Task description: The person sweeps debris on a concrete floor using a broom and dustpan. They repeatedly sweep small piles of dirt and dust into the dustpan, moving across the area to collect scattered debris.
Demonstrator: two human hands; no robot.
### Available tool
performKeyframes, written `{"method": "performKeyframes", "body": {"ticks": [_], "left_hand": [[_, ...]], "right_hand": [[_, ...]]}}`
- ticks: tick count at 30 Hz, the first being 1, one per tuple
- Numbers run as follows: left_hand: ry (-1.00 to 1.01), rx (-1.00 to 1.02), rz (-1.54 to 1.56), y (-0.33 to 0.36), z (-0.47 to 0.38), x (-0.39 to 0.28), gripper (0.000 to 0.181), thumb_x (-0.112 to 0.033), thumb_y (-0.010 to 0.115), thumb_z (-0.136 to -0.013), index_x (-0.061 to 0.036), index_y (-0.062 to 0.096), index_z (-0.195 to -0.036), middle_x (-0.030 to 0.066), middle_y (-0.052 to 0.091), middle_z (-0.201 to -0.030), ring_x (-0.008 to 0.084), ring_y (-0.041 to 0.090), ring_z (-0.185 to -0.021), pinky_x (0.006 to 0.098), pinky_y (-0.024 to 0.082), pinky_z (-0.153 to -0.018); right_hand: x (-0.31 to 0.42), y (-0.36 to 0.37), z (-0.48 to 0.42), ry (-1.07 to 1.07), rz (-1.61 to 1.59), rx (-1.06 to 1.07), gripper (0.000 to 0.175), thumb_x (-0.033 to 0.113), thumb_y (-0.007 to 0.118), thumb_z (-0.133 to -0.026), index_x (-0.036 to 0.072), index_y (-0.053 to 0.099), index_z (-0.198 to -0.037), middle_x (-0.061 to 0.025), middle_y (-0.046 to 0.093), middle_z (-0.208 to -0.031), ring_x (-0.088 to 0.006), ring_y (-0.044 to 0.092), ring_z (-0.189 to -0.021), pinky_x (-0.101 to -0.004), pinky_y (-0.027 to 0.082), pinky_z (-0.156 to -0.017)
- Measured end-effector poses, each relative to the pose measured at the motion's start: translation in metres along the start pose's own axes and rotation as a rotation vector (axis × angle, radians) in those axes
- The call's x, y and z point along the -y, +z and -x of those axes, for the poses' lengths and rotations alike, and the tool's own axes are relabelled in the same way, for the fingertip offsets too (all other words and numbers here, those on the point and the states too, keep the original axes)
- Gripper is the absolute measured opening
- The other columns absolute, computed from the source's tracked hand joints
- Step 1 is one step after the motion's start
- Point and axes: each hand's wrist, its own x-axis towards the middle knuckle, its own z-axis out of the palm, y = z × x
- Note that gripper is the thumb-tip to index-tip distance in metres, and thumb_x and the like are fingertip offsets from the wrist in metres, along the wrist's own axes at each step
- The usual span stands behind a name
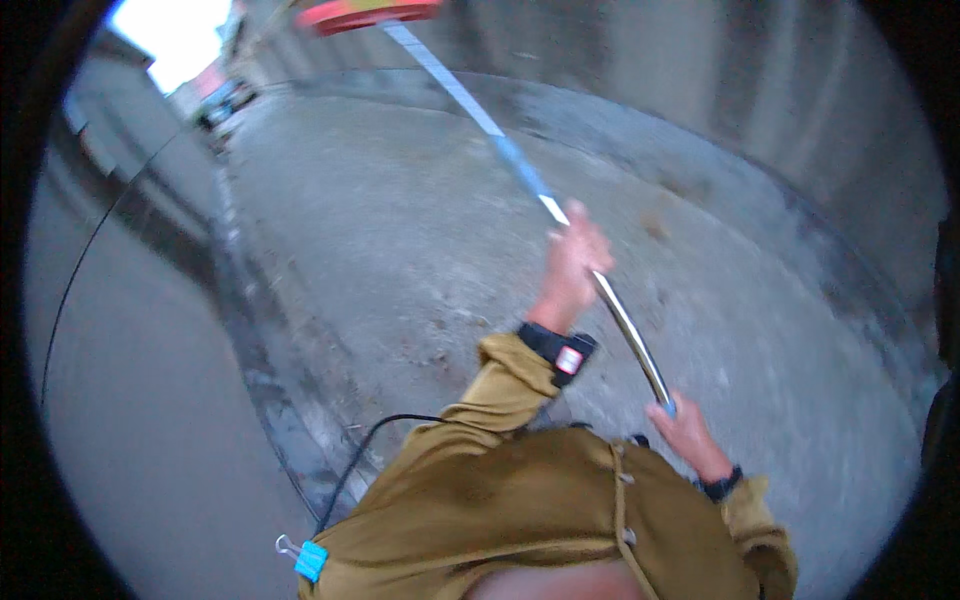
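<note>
A long metal pole [634, 334] with a blue and pale upper part runs from the lower right up to a red and yellow head [371, 13] at the top left, which is blurred and partly cut off; it looks like a broom or mop. My left hand [577, 255] grips the pole around its middle, and a dark band with a small device [566, 360] is on that wrist. Around the pole's lower end, near my body, my right hand [686, 427] is closed. The pole's head is held out in front of me.
Rough concrete ground [390, 225] lies below. A grey wall [675, 67] curves along the top and right, another wall [165, 405] stands at the left. Blurred objects [225, 105] are far off at upper left. A black cable [360, 450] runs by my sleeve.
</note>
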Motion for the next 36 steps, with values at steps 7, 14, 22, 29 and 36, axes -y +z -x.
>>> {"method": "performKeyframes", "body": {"ticks": [7,14,22,29,36], "left_hand": [[-0.102,0.149,0.141,-0.003,0.004,-0.006,0.044,-0.045,0.045,-0.098,-0.0184,0.035,-0.065,-0.0080,0.027,-0.052,0.0036,0.030,-0.041,0.0206,0.029,-0.040],[-0.061,-0.196,0.067,0.003,0.002,0.001,0.038,-0.043,0.055,-0.095,-0.0165,0.035,-0.075,-0.0059,0.033,-0.055,0.0057,0.035,-0.043,0.0233,0.032,-0.039],[0.044,-0.351,-0.247,-0.028,-0.009,0.026,0.031,-0.037,0.053,-0.096,-0.0134,0.036,-0.088,-0.0018,0.041,-0.060,0.0096,0.046,-0.047,0.0279,0.044,-0.043],[-0.343,-0.150,-0.735,-0.092,0.002,0.068,0.028,-0.037,0.055,-0.095,-0.0096,0.051,-0.097,0.0035,0.059,-0.078,0.0155,0.061,-0.069,0.0320,0.052,-0.061],[-0.467,0.008,-1.608,-0.267,0.065,0.103,0.033,-0.029,0.056,-0.085,-0.0033,0.061,-0.106,0.0176,0.065,-0.102,0.0338,0.062,-0.094,0.0416,0.049,-0.078]], "right_hand": [[0.005,0.011,0.011,0.272,-0.728,0.426,0.020,0.024,0.054,-0.094,0.008,0.047,-0.084,0.0013,0.047,-0.061,-0.0069,0.042,-0.046,-0.0226,0.032,-0.039],[0.016,0.005,-0.019,-0.141,0.165,-0.050,0.019,0.019,0.058,-0.092,0.003,0.049,-0.091,-0.0105,0.052,-0.065,-0.0228,0.053,-0.056,-0.0367,0.042,-0.051],[0.025,-0.001,-0.029,-0.130,0.192,-0.021,0.025,0.015,0.060,-0.088,0.001,0.050,-0.106,-0.0155,0.054,-0.068,-0.0292,0.056,-0.059,-0.0404,0.044,-0.056],[0.016,-0.002,0.003,0.288,-0.207,0.188,0.032,0.014,0.060,-0.089,0.004,0.049,-0.117,-0.0007,0.050,-0.061,-0.0096,0.046,-0.046,-0.0279,0.039,-0.042],[-0.070,-0.043,0.027,0.564,-0.298,0.183,0.030,0.013,0.055,-0.091,0.001,0.049,-0.118,0.0003,0.048,-0.061,-0.0091,0.047,-0.046,-0.0263,0.039,-0.042]]}}
